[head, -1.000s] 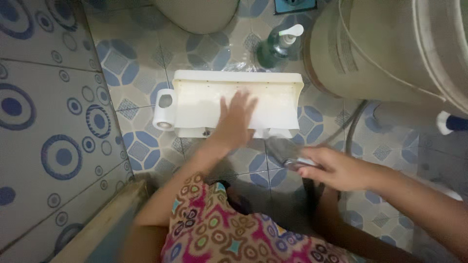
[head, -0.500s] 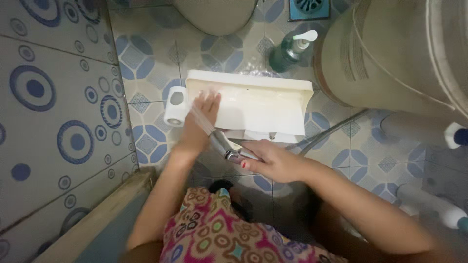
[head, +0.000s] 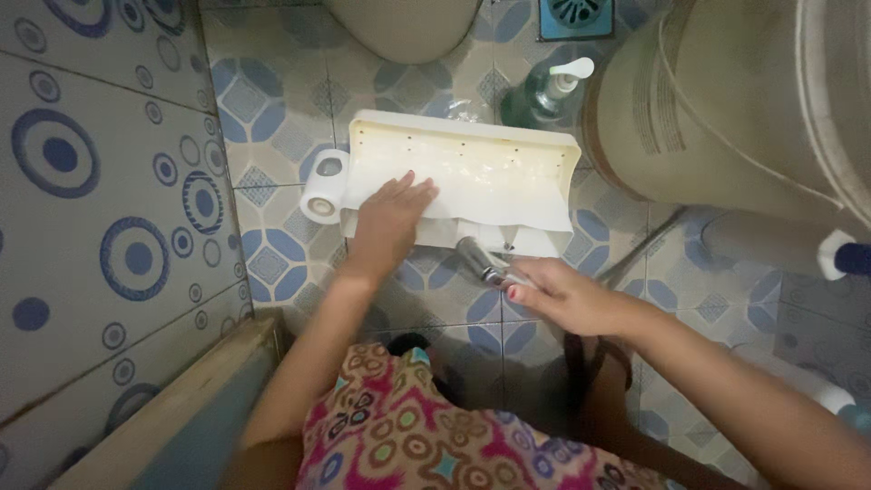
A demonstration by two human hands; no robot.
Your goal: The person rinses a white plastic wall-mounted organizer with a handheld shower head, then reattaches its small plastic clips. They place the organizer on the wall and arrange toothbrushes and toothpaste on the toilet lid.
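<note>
The stiff, light and likely slippery-wet white rack (head: 490, 181) lies on the floor (head: 272, 118) beside the bucket (head: 726, 100), left hand (head: 388, 220) flat and spread on it, right hand (head: 562, 295) gripping the sprayer (head: 479, 259).

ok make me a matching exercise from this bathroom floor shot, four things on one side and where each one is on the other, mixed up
Things:
1. left hand
2. right hand
3. green pump bottle
4. floor drain

Places:
A. at the top edge of the view, set in the tiled floor
B. flat on the white plastic shelf
C. gripping the metal spray nozzle
D. on the floor between the shelf and the big beige bucket

Pairs: 1-B, 2-C, 3-D, 4-A
</note>
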